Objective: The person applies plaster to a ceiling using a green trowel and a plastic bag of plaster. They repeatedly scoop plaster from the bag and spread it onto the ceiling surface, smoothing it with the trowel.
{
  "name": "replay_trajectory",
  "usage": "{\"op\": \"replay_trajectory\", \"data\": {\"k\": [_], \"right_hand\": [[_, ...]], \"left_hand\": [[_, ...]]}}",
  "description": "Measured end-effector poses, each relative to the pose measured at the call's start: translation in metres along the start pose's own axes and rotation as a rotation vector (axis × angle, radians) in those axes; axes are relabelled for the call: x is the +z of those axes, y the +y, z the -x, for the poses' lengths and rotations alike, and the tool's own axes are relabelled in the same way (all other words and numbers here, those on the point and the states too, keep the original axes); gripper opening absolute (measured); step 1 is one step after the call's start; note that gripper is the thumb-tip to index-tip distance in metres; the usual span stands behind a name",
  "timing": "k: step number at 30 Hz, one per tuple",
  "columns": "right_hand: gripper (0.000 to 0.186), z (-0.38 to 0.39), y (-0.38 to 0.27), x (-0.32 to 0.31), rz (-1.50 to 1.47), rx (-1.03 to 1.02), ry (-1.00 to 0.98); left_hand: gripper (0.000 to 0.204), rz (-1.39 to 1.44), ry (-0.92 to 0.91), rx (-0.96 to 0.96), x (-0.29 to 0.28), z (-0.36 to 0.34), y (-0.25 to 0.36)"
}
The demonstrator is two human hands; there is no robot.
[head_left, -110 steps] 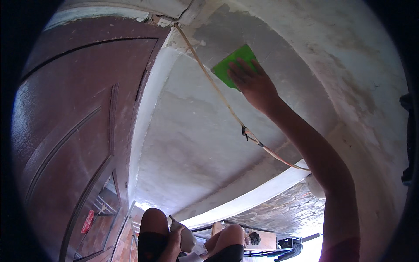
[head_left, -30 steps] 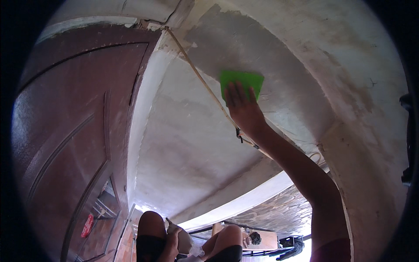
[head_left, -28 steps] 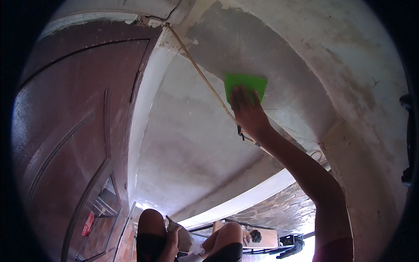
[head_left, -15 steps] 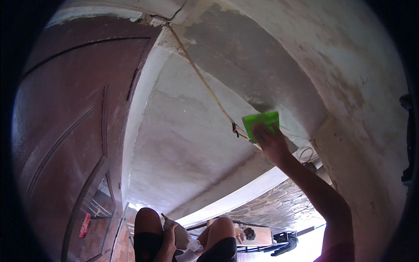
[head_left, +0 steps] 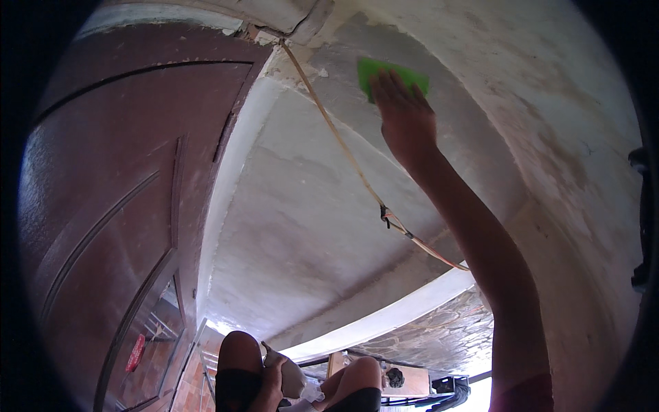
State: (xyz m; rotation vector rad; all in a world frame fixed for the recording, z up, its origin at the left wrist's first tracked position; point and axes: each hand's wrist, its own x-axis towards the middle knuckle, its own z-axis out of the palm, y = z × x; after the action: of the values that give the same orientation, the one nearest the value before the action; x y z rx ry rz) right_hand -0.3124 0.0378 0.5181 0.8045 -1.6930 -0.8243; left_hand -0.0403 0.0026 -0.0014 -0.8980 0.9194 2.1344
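Note:
My right hand (head_left: 405, 113) is raised against the upper wall, with the arm reaching up from the lower right. Its fingers press a flat green plastic spreader (head_left: 392, 74) onto a darker grey patch (head_left: 473, 117) of plaster. Low down, between my knees, my left hand (head_left: 270, 384) is closed around the side of a rounded grey container (head_left: 294, 380). A crumpled whitish, translucent piece (head_left: 314, 391) shows beside that container; its contents are hard to make out.
A tan cable (head_left: 329, 127) crosses the pale wall (head_left: 288, 185) diagonally, with a dark tie (head_left: 384, 214) partway down. A brown panelled door (head_left: 103, 172) stands at the left. My bent knees (head_left: 240, 353) are below, near a wooden tabletop (head_left: 412, 381) with dark items.
My right hand has swept the green spreader upward and slightly left, from beside the cable's tie to the darker patch. The view has shifted slightly; my left hand keeps its hold.

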Motion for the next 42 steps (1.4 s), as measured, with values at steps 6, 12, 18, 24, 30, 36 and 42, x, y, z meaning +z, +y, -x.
{"op": "replay_trajectory", "data": {"k": [6, 12, 18, 24, 30, 36, 42], "right_hand": [[0.049, 0.038, -0.022, 0.033, 0.133, -0.191, -0.228], [0.057, 0.110, -0.017, 0.011, -0.035, -0.316, -0.333], [0.052, 0.122, 0.001, -0.051, -0.169, -0.213, -0.554], [0.057, 0.046, 0.021, -0.063, -0.096, -0.048, -0.087], [0.049, -0.052, 0.013, -0.002, 0.035, 0.008, 0.043], [0.048, -0.051, -0.039, 0.049, 0.119, -0.173, -0.125], [0.047, 0.012, -0.041, 0.042, -0.008, -0.354, -0.196]], "left_hand": [[0.053, -0.042, 0.132, -0.019, 0.000, 0.005, 0.008], [0.051, 0.017, 0.099, 0.088, -0.005, 0.001, 0.001], [0.041, 0.055, 0.101, 0.040, -0.004, -0.011, -0.002], [0.035, 0.090, 0.020, 0.043, -0.001, -0.012, -0.003], [0.034, 0.084, 0.069, 0.053, 0.000, -0.015, -0.006], [0.035, 0.063, 0.005, 0.185, -0.008, -0.016, -0.005], [0.037, -0.026, 0.161, 0.059, -0.007, -0.003, 0.005]]}}
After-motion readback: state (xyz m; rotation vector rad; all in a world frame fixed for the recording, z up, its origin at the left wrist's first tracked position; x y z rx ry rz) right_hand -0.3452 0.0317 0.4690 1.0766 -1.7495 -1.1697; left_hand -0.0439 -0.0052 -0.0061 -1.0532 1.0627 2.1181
